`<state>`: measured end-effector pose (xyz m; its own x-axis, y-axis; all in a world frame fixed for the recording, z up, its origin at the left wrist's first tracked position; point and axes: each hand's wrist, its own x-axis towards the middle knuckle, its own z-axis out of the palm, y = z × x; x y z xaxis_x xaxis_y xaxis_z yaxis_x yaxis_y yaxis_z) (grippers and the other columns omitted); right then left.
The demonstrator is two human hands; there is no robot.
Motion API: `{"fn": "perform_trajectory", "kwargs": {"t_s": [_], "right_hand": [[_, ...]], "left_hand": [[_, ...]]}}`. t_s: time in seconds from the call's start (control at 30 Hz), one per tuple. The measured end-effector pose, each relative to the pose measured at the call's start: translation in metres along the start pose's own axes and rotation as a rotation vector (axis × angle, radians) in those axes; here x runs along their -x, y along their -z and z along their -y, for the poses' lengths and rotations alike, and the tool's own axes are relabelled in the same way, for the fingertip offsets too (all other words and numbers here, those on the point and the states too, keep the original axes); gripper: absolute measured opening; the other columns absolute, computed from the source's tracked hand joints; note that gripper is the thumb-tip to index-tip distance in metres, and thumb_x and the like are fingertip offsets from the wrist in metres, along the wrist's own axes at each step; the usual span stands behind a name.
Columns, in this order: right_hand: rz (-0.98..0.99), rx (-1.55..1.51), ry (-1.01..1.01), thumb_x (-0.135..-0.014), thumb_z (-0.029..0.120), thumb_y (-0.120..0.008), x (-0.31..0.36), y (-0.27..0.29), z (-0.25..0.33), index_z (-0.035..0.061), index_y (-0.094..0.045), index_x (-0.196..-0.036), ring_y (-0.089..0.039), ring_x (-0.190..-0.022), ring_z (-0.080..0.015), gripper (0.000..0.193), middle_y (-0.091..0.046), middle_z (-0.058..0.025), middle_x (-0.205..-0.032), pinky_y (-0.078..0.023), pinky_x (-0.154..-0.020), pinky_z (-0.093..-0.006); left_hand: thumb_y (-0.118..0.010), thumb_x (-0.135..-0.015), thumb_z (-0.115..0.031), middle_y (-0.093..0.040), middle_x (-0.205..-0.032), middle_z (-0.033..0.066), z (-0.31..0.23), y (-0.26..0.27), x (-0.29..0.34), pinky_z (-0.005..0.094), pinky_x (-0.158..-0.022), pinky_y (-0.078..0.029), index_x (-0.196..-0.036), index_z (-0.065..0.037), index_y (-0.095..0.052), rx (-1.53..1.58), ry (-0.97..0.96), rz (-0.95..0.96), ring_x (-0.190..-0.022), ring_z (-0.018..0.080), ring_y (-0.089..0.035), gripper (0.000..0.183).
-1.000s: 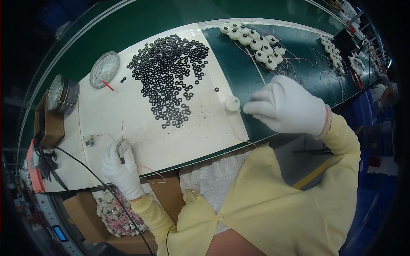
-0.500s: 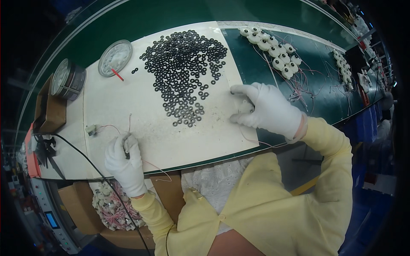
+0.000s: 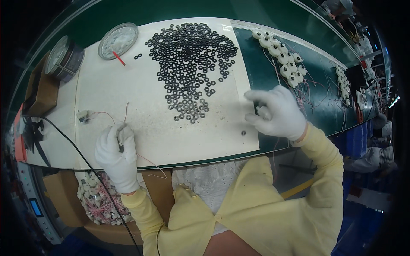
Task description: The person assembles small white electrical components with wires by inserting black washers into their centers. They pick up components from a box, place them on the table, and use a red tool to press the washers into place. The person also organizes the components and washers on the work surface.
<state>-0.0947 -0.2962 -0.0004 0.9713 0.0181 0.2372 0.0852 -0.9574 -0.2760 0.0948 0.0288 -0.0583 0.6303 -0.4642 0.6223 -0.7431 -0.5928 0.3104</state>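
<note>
Left hand: white-gloved left hand (image 3: 116,154) on the white counter mat (image 3: 141,119), fingers clenched round a dark tool with thin red wires.
Right hand: white-gloved right hand (image 3: 276,112), fingers pinching a small white round plastic part (image 3: 263,113) at the mat's right edge.
Handling: probably light, rigid; grip its rim, sparing wires.
Nearby: small black rubber rings (image 3: 190,64).

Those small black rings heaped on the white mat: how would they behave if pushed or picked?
The black rings are probably light and would scatter if swept: they lie loose and flat, with strays such as the single ring near the right hand. Lying flat, they look unlikely to roll. Being thin, they are likely fiddly to pinch with gloved fingers off the white mat.
</note>
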Motion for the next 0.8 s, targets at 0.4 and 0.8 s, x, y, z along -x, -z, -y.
{"fn": "perform_trajectory", "kwargs": {"t_s": [0.4, 0.8], "right_hand": [[0.329, -0.495, -0.12, -0.089, 0.015, -0.061, -0.012, 0.019, 0.005, 0.0002, -0.062, -0.098, -0.066, -0.061, -0.0265, 0.018, -0.065, -0.0111, -0.069, -0.051, -0.06, -0.0344], [0.342, -0.438, -0.224, -0.092, 0.012, -0.06, 0.009, -0.001, 0.023, 0.0008, -0.059, -0.111, -0.067, -0.072, -0.0286, 0.022, -0.07, -0.0101, -0.081, -0.053, -0.063, -0.0351]], "left_hand": [[-0.074, -0.078, -0.009, -0.063, -0.091, 0.0106, 0.001, 0.0, 0.001, 0.0401, -0.071, -0.048, -0.098, -0.007, -0.065, -0.003, 0.018, 0.011, -0.079, 0.0308, -0.059, 0.023], [-0.075, -0.078, -0.01, -0.065, -0.092, 0.0098, 0.004, -0.002, 0.003, 0.0388, -0.072, -0.049, -0.1, -0.008, -0.067, 0.032, 0.041, 0.004, -0.081, 0.0292, -0.062, 0.023]]}}
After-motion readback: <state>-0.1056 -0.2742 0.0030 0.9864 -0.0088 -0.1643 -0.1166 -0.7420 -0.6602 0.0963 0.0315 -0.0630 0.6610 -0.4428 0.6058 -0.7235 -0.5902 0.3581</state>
